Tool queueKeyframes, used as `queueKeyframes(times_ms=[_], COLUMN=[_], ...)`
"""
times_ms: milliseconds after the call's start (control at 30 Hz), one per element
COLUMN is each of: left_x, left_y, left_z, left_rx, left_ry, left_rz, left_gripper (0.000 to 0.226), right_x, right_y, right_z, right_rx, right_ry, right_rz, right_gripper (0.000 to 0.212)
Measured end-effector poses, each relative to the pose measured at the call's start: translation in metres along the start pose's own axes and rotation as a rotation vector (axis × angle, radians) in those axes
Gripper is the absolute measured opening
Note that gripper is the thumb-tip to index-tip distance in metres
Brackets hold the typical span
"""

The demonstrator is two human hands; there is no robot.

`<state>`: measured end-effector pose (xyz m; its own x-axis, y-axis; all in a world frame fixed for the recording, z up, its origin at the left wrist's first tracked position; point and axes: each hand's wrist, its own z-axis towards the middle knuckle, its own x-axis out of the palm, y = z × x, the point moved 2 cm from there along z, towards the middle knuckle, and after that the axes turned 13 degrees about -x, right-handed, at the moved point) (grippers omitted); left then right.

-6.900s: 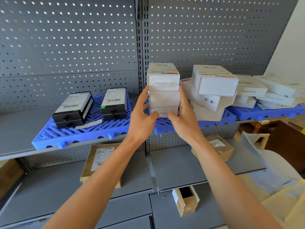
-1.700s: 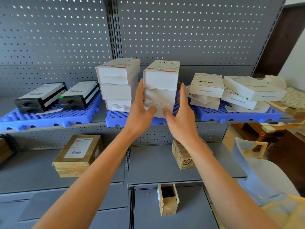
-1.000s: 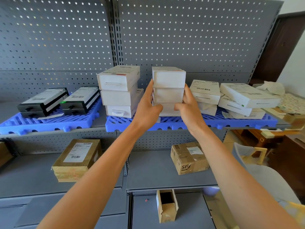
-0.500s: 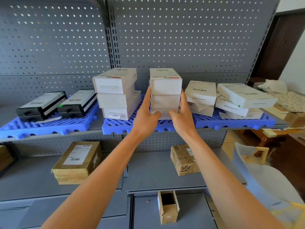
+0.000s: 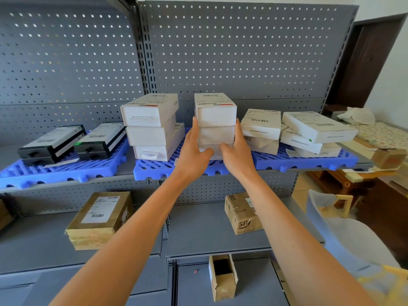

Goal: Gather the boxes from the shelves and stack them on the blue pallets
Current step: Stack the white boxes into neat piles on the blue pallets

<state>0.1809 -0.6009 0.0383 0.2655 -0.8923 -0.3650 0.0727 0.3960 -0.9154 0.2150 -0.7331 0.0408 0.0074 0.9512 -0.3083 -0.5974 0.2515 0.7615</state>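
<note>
The grey perforated shelving [image 5: 242, 62] carries three blue pallets on its upper shelf. The left pallet [image 5: 66, 171] holds two black boxes [image 5: 72, 142] side by side. The middle pallet [image 5: 159, 168] sits at the shelf's centre, and the right pallet [image 5: 309, 161] reaches toward the shelf's right edge.

On the middle pallet's left half stands a stack of three white boxes [image 5: 152, 129], slightly skewed. Just beside it, on the pallet's right half, stands a second white stack [image 5: 215, 120], also three high; whether its bottom box rests on the pallet cannot be told behind the hands. The left hand [image 5: 193, 151] presses its left side with fingers extended upward and thumb curled across the front of the lowest box. The right hand [image 5: 237, 152] mirrors it on the right side, so both clasp the stack between them.

The right pallet bears loose, tilted white boxes [image 5: 309, 129].

On the lower shelf lie a taped brown parcel [image 5: 99, 219] at left and a small cardboard carton [image 5: 241, 213] near the centre.
</note>
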Motion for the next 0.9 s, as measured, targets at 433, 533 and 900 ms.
queueKeyframes(times_ms=[433,533,900], left_x=[-0.004,-0.007,-0.044], left_y=[0.0,0.004,0.028], left_z=[-0.006,-0.014,-0.037], left_rx=[0.013,0.038,0.094], left_ry=[-0.058,-0.087,-0.165], left_rz=[0.047,0.056,0.057], left_gripper=[0.091,0.084,0.043], right_x=[0.004,0.004,0.012], right_y=[-0.001,0.001,0.012], right_z=[-0.013,-0.023,-0.053], right_rx=[-0.019,-0.067,-0.193], right_ry=[-0.041,-0.048,0.114], right_rz=[-0.064,-0.115,-0.395], right_gripper=[0.084,0.084,0.06])
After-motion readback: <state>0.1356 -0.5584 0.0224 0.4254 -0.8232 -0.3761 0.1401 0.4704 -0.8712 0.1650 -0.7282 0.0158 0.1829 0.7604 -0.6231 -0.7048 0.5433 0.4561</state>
